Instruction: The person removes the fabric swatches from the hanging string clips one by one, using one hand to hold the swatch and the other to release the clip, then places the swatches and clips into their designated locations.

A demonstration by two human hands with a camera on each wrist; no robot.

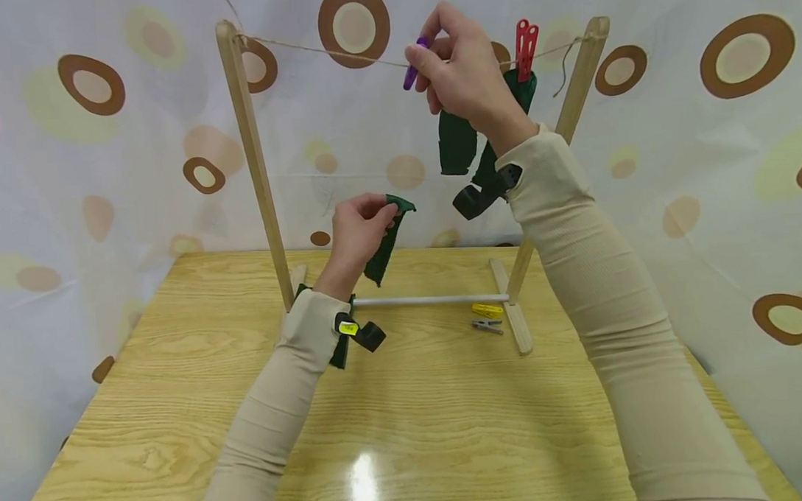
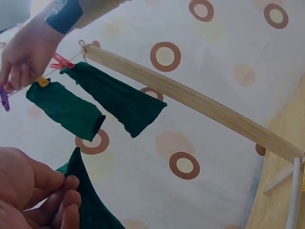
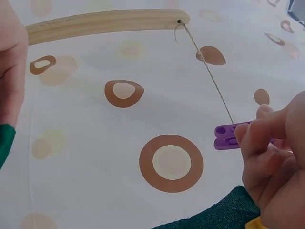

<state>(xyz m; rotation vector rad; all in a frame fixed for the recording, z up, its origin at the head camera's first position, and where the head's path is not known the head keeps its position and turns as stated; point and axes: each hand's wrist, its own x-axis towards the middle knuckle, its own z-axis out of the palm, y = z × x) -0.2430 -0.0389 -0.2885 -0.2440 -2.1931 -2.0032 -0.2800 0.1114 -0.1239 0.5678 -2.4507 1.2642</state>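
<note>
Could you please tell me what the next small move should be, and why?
Probably the left hand should lift its green cloth to the string: the right hand holds a purple clothespin there, while that cloth hangs lower, unpinned, and another green piece already hangs from a red clothespin.

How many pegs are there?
5: purple peg in the right hand, red peg and yellow peg on the string, second yellow peg and grey peg on the table; others possibly hidden.
</note>
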